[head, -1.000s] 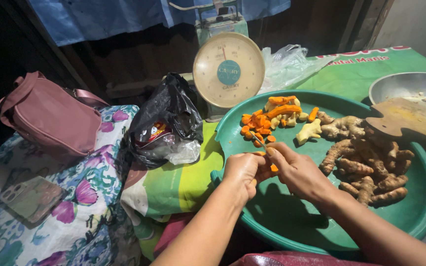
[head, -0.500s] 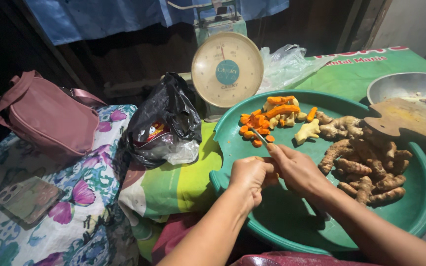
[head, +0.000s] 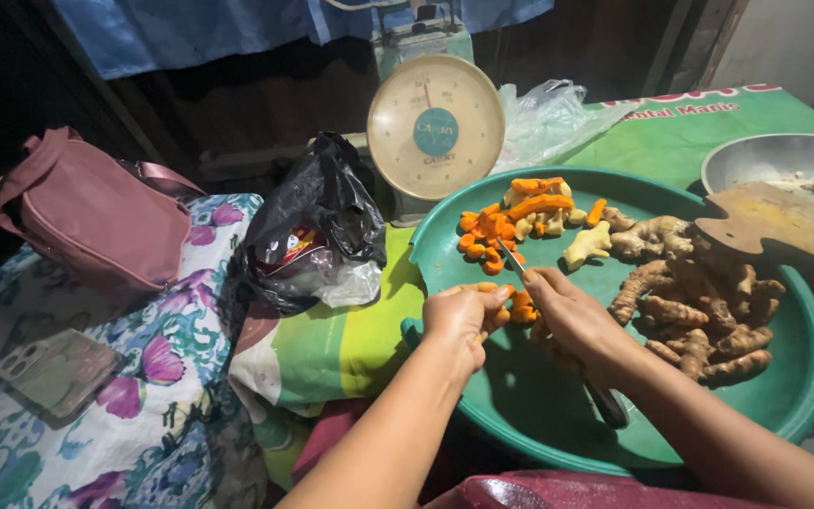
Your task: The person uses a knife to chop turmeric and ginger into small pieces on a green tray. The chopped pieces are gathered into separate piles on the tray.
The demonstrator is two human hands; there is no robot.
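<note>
My left hand (head: 463, 319) pinches a small orange turmeric root (head: 518, 306) over the near part of a wide green basin (head: 482, 372). My right hand (head: 572, 316) is shut on a knife (head: 512, 260), its blade pointing up and away and touching the root. Peeled orange pieces (head: 506, 221) lie in a heap at the basin's far side. A pile of unpeeled brown roots (head: 699, 302) fills the basin's right half.
A dial weighing scale (head: 435, 127) stands behind the basin. A black plastic bag (head: 317, 226) and a pink handbag (head: 96, 221) sit to the left, with a phone (head: 49, 372) on the floral cloth. A metal bowl (head: 774, 160) with a wooden board (head: 774, 219) is at right.
Both hands stay over the basin working the same root; they have turned it slightly and the view has shifted a little. Nothing else moved.
</note>
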